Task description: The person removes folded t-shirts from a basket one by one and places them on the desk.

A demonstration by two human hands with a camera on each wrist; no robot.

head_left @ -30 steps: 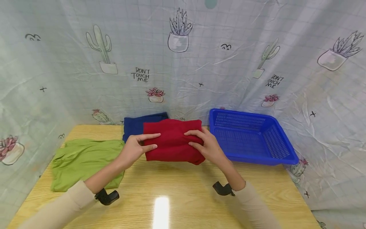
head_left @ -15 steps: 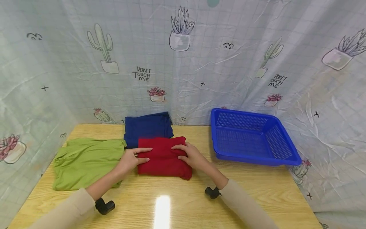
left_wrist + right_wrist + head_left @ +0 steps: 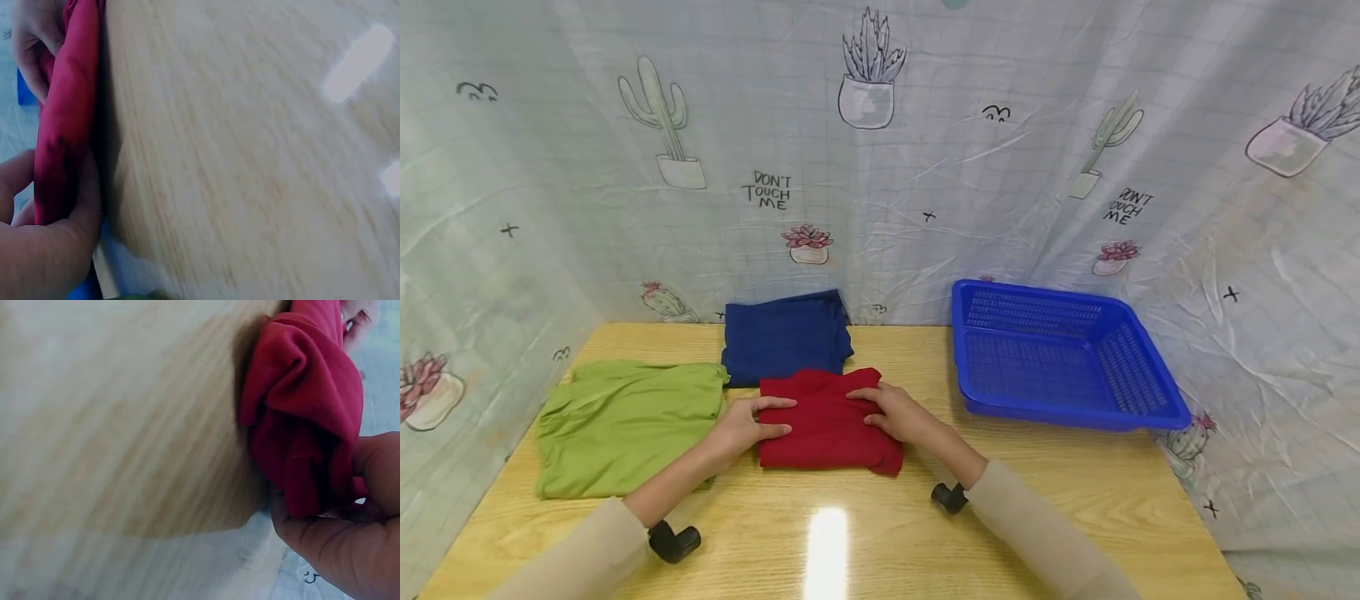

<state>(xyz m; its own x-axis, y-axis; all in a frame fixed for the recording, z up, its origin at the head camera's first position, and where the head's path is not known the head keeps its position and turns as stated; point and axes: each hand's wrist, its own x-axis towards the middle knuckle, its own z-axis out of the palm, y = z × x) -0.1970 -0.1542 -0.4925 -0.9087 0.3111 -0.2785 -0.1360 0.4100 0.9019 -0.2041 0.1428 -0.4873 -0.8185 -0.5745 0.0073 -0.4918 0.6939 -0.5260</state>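
A folded red garment [image 3: 823, 429] lies near the middle of the wooden table. Its left end is pinched by my left hand [image 3: 739, 427], fingers and thumb on either side of the fold in the left wrist view. My right hand [image 3: 910, 414] grips the other end, where the cloth [image 3: 306, 406] shows loose folds in the right wrist view. Behind the red garment lies a folded navy blue garment [image 3: 782, 340], very close to its back edge. A lime green garment [image 3: 625, 429], spread flat and somewhat wrinkled, lies left of my left hand.
A blue plastic basket [image 3: 1052, 417] with perforated walls stands at the back right, nothing inside it. A curtain [image 3: 917, 167] printed with cacti hangs along the back and sides of the table [image 3: 760, 533].
Both hands have lowered the red garment from above the table and drawn it nearer, uncovering most of the navy garment. In the last half second there is little movement.
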